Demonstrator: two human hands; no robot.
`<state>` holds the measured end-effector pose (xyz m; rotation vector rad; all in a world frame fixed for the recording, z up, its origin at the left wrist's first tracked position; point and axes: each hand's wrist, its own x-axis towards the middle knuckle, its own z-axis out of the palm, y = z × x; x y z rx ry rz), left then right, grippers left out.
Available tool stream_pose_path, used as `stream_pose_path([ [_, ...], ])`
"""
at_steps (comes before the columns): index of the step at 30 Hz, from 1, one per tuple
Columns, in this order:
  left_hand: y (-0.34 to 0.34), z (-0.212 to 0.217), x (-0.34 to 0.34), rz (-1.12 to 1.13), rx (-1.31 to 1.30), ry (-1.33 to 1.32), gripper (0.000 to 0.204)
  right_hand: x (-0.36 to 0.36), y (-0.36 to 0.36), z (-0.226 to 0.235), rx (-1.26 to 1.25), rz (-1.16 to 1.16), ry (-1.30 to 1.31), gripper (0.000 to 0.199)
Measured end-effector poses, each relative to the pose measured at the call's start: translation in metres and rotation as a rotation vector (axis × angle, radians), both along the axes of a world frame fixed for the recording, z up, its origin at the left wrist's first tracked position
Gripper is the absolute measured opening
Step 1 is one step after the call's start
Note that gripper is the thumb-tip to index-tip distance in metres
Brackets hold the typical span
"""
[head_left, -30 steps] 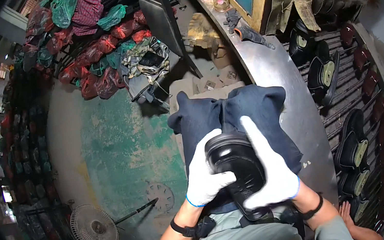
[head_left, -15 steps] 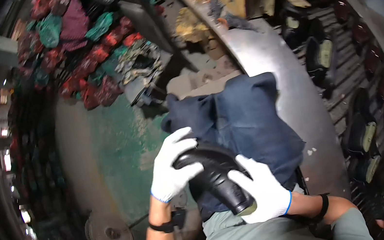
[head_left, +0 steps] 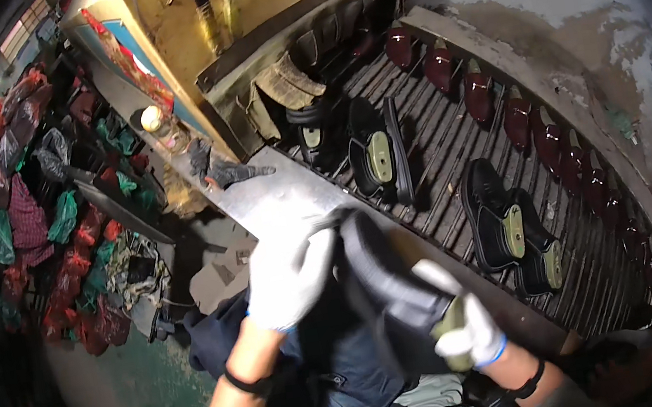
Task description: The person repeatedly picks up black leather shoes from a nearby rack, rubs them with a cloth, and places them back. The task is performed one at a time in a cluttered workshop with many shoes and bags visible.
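black shoe (head_left: 386,274) gripped in both gloved hands over the lap, just before the metal desk (head_left: 276,202). long axis slanted, upper end toward the top left, lower end toward the bottom right. left hand (head_left: 290,275) clasped around the upper end; right hand (head_left: 464,326) clenched on the lower end. beyond the desk, slatted rack (head_left: 435,146) carrying black shoes (head_left: 504,228) and dark red shoes (head_left: 519,122).
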<state>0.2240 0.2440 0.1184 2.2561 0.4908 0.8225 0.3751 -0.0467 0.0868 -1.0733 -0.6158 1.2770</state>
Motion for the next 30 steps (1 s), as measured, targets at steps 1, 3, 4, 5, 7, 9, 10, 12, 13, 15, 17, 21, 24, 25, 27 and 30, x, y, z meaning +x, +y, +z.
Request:
stream_pose_path([
  [1, -0.004, -0.019, 0.024, 0.006, 0.179, 0.125, 0.023, 0.025, -0.001, -0.004, 0.001, -0.136, 0.093, 0.112],
  [3, -0.012, -0.068, 0.077, -0.237, 0.291, 0.197, 0.045, 0.09, 0.021, -0.017, -0.016, -0.36, 0.158, 0.109],
  [4, -0.01, -0.127, 0.11, -0.288, 0.32, 0.141, 0.048, 0.121, 0.043, -0.019, -0.15, -0.414, 0.001, 0.105],
  [5, -0.022, -0.136, 0.143, -0.306, 0.525, 0.232, 0.048, 0.159, 0.056, -0.033, -0.245, -0.473, -0.11, 0.102],
  [7, -0.031, -0.171, 0.204, -0.396, 0.764, 0.329, 0.041, 0.217, 0.056, -0.071, -0.385, -0.474, -0.299, 0.101],
  [9, -0.02, -0.202, 0.237, -0.369, 0.938, 0.416, 0.026, 0.237, 0.078, -0.109, -0.474, -0.467, -0.673, 0.099],
  [10, -0.016, -0.193, 0.239, -0.407, 0.889, 0.377, 0.021, 0.232, 0.075, -0.13, -0.543, -0.511, -0.935, 0.097],
  [12, -0.003, -0.159, 0.218, -0.465, 0.73, 0.29, 0.014, 0.163, 0.096, -0.081, -0.597, -0.599, -1.237, 0.087],
  [13, -0.009, -0.125, 0.211, -0.466, 0.713, 0.208, 0.01, 0.149, 0.089, -0.077, -0.478, -0.752, -1.392, 0.086],
  [15, -0.013, -0.059, 0.17, -0.474, 0.616, 0.213, 0.017, 0.121, 0.077, -0.073, -0.31, -0.992, -1.363, 0.085],
  [17, -0.028, -0.006, 0.095, -0.572, 0.531, 0.301, 0.015, 0.102, 0.082, -0.087, -0.228, -1.078, -0.88, 0.08],
  [21, -0.11, 0.017, -0.09, -0.713, 0.256, 0.571, 0.014, 0.092, 0.195, -0.14, -0.074, -0.788, -0.444, 0.093],
  [24, -0.115, -0.046, -0.16, -0.726, 0.108, 0.452, 0.012, 0.172, 0.258, -0.209, -0.32, -0.581, -0.527, 0.093],
  [25, -0.123, -0.075, -0.181, -0.671, 0.103, 0.33, 0.014, 0.177, 0.27, -0.195, -0.421, -0.504, -0.464, 0.085],
  [27, -0.089, -0.025, -0.154, -0.302, 0.172, 1.002, 0.029, 0.218, 0.248, -0.191, -0.454, -0.418, -0.283, 0.066],
  [30, -0.079, -0.049, -0.177, 0.753, 0.148, 0.587, 0.125, 0.204, 0.196, -0.181, -0.252, -0.34, 0.287, 0.057],
])
